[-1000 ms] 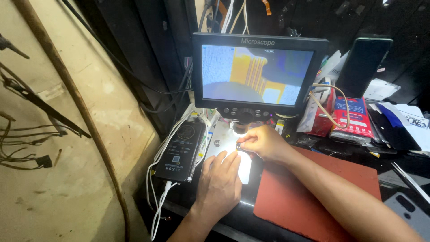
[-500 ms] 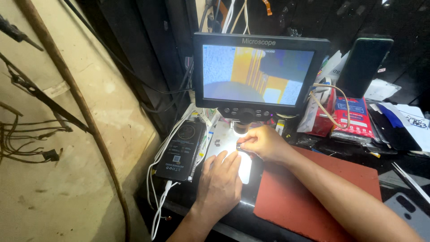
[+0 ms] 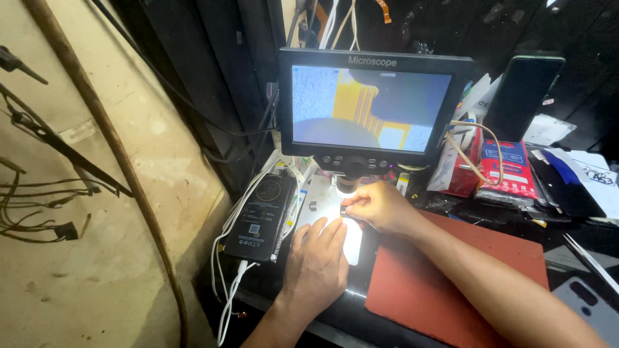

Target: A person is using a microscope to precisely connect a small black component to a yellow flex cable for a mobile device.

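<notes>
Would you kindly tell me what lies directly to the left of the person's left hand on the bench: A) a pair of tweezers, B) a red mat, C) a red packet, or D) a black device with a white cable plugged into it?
D: the black device with its white cable lies just left of the left hand; the red mat is on the other side.

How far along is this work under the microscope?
Set up already: the microscope screen is lit and shows a magnified yellow strip on blue. In hand: the right hand pinches something small and dark under the lens, while the left hand lies flat on the brightly lit white stage. How much remains cannot be told from this view.
</notes>
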